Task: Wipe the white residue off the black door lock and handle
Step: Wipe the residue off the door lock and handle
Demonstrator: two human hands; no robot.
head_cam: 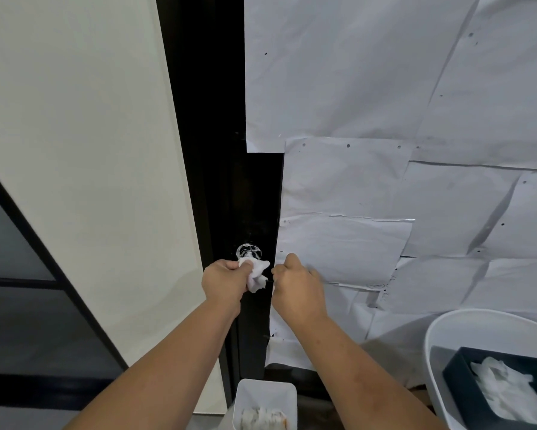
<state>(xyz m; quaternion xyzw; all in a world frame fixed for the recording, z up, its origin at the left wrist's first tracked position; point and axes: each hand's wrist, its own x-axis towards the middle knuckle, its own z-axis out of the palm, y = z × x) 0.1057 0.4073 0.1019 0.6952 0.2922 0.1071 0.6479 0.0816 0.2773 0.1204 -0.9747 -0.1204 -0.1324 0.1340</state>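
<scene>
Door lock (249, 252), a round black fitting streaked with white residue, sits low on the narrow black door edge (217, 119), just below the centre of your view. Your left hand (225, 282) is clenched around a crumpled white wipe (257, 274), pressing it against the lock's underside at its 6 o'clock. Your right hand (296, 287) is curled shut just beside the wipe at 3 o'clock, at the door's edge; whether it grasps the handle or anything else cannot be told, since the fingers hide it. From 12 to 4 o'clock, overlapping sheets of creased white paper (369, 103) cover the door face, dotted with small dark marks. At 9 o'clock stands a plain cream wall (80, 150), with a dark-framed panel (18, 259) at 8 o'clock. At 6 o'clock, below your forearms, a small white bin (265, 395) holds soiled wipes. At 4 o'clock, a white tub (447, 330) carries a dark box (459, 367) of fresh white wipes.
</scene>
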